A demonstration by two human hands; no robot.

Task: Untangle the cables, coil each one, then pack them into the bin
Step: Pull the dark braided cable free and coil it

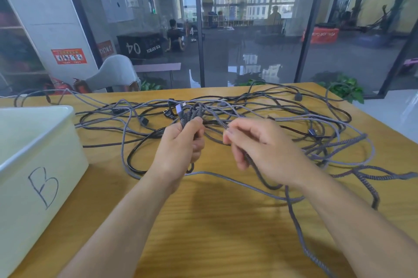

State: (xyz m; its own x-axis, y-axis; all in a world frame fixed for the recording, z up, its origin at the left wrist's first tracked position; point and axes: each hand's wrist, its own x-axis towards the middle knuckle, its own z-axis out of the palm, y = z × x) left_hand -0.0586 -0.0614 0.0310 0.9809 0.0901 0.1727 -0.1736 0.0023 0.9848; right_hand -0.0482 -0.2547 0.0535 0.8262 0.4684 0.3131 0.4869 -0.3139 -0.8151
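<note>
White bin [34,164] marked "B"; left hand [181,142] grips braided cable [192,112]; right hand [255,144] pinches it.

From my seat I read the light wooden table [226,221] as a matt veneer with fine straight grain, smooth throughout. Left of the table's middle, the white plastic bin [43,155] looks slightly translucent with a soft satin sheen, a black marker letter on its wall. Across the far half of the table, the thin black rubbery cables [135,165] shine glossy and smooth. Among them, the grey braided fabric cables [248,187] look matt and woven. The thicker dark braided cable [300,239], near the table's right edge, shows a coarse, rough herringbone weave, and a smooth lilac plug [180,109] looks faintly glossy.
</note>
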